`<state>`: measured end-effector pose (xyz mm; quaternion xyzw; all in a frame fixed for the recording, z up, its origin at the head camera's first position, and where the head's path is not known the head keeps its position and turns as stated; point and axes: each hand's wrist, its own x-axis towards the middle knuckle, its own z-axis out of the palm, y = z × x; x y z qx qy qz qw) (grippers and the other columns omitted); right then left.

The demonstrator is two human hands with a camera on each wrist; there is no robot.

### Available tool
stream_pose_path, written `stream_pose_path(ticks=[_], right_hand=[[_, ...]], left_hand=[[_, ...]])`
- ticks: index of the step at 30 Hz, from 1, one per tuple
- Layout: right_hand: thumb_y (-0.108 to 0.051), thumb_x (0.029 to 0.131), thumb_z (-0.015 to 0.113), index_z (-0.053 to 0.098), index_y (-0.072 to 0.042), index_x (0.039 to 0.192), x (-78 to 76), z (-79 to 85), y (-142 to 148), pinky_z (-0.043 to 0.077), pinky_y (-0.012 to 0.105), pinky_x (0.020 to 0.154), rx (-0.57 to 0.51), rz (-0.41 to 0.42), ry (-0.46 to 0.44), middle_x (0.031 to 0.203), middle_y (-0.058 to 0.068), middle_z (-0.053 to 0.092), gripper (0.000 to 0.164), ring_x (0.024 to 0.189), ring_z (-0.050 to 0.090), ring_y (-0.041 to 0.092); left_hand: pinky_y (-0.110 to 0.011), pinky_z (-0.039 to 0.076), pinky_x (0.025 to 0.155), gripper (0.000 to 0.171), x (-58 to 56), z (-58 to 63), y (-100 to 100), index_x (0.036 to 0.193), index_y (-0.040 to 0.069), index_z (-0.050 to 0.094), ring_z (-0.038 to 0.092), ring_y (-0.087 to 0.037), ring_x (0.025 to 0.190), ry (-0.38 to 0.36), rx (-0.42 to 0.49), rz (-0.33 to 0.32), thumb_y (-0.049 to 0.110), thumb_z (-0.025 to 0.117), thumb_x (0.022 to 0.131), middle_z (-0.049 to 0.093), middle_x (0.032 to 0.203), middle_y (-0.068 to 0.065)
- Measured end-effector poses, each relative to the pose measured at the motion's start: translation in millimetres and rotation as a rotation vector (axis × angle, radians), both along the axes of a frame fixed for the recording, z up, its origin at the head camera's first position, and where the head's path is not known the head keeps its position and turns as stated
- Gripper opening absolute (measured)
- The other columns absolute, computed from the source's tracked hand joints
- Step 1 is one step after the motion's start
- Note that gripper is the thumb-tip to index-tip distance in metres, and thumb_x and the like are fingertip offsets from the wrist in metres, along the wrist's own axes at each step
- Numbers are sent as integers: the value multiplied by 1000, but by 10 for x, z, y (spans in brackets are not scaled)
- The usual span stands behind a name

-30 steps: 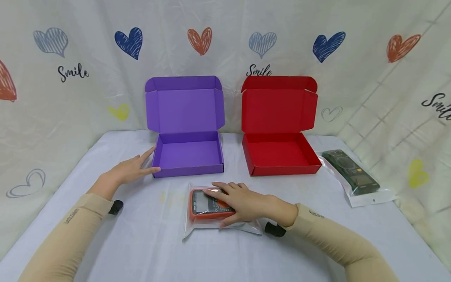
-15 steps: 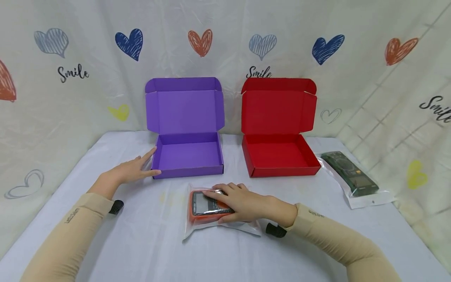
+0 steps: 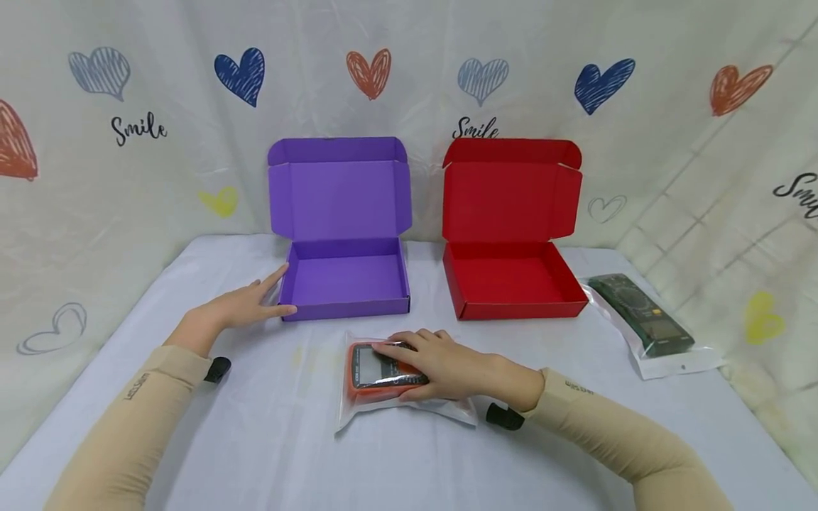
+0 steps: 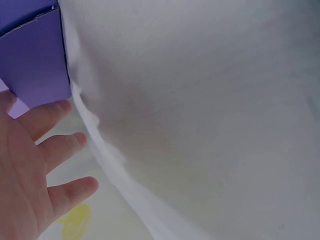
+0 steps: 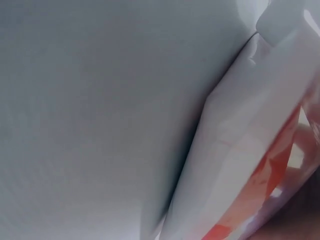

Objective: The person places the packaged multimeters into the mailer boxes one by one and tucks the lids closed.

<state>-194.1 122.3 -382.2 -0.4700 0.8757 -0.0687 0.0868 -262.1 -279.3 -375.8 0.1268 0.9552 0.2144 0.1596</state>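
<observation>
An orange multimeter (image 3: 367, 367) with a grey screen lies face up inside a clear plastic bag (image 3: 358, 411) at the middle front of the table. My right hand (image 3: 450, 365) grips it from above, its thumb along the near side and the other fingers over the face and far edge. In the right wrist view, the bag (image 5: 225, 145) fills the right part, with orange showing through. My left hand (image 3: 243, 305) touches the left wall of an opened purple box (image 3: 348, 311), fingers spread, thumb at the front corner. In the left wrist view, several fingers stand free beside the box's purple cardboard (image 4: 37, 60).
An opened red box (image 3: 524, 311) stands right of the purple one, its lid upright. Farther right, a dark green multimeter (image 3: 642, 312) lies in another plastic bag (image 3: 680, 365). A white cloth (image 3: 268, 440) covers the table; a heart-patterned curtain (image 3: 409, 92) hangs behind.
My right thumb has drawn in slightly against the orange multimeter's near side, and the bag's front edge has shifted a little. The left hand and both boxes have stayed put.
</observation>
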Motion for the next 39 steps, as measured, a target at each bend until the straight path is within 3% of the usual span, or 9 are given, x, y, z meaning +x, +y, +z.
stream_pose_path(ticks=[9, 20, 39], right_hand=[[-53, 96, 68, 25, -28, 165, -2, 40, 5, 45, 44, 96, 23, 26, 46, 153, 4, 42, 85, 124, 51, 22], [-52, 97, 67, 29, -29, 163, 1, 86, 43, 44, 45, 97, 33, 50, 63, 153, 4, 43, 80, 124, 51, 22], [-48, 96, 70, 31, -30, 163, -208, 346, 113, 45, 52, 99, -62, 72, 138, 155, 9, 41, 79, 129, 50, 28]], left_hand=[[-74, 14, 113, 105, 12, 28, 20, 165, 25, -9, 11, -58, 147, -17, 53, -13, 69, 55, 96, 10, 166, -28], [-71, 17, 115, 104, 12, -6, 14, 165, 23, -12, 18, -56, 147, -38, 100, -26, 65, 56, 98, 14, 164, -31], [-73, 18, 113, 103, 9, -11, 11, 164, 23, -13, 20, -58, 145, -32, 87, -31, 65, 54, 98, 20, 162, -34]])
